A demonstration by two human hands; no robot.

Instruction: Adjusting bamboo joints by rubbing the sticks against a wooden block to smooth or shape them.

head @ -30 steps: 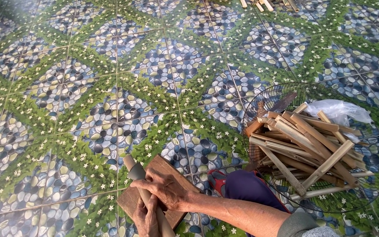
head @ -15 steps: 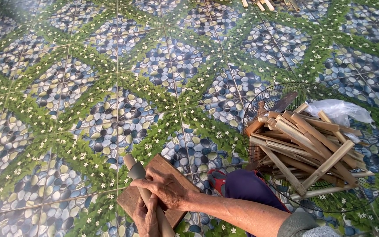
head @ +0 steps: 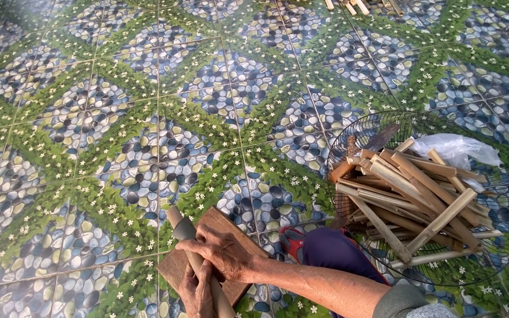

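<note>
Head view: A tiled floor [head: 148,118] printed with a pebble, leaf and small white flower pattern is seen from above. At the lower centre, a brown wooden board [head: 222,227] lies flat on the tiles. A round wooden stick [head: 182,227] is laid across this board, its cut end pointing up and left. The right hand [head: 225,253] is pressed palm-down over the stick and board, fingers curled around the stick, so it is closed in a grip on it. The left hand [head: 198,291] is wrapped around the lower part of the same stick, just below the right hand and touching it; its grip is also closed. The lower end of the stick is cut off by the frame edge.

Just right of the board, a dark blue trouser leg [head: 337,253] and a red sandal [head: 293,241] are noted. Further right, a round wire basket [head: 354,135] rests on the floor, holding a loose pile of split bamboo strips [head: 419,194] and a crumpled clear plastic bag [head: 458,150]. More wood pieces [head: 360,6] lie at the top edge, well apart.
</note>
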